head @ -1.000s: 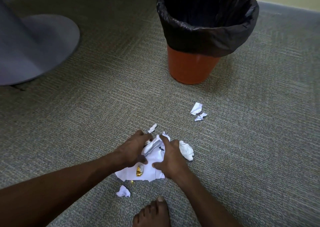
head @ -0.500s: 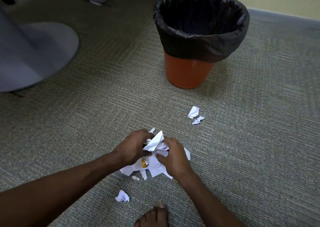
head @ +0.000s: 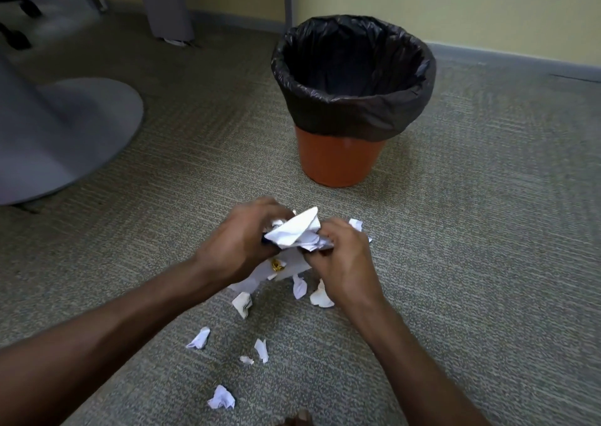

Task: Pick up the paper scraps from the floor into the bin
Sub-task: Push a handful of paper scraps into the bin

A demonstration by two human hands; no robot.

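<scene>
Two hands: the left hand (head: pixel 240 250) and right hand (head: pixel 344 263) are brought close together.
Fingers (head: pixel 331 232): curled on both hands, clenched round a crumpled paper bundle (head: pixel 294 233).
Loose scraps (head: pixel 199 338): scattered on the floor (head: pixel 471 263), below and nearer than the fingers.
Bin (head: pixel 341 162): stood upright beyond the fingers, well apart, lined with a black bag (head: pixel 357 113).

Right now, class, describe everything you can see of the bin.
The bin is round, orange, plastic by its look, narrower at the base. It stands upright on the carpet near the wall. A black bag lines it, folded over the rim, covering the upper half. The mouth is open; nothing else touches it.
</scene>
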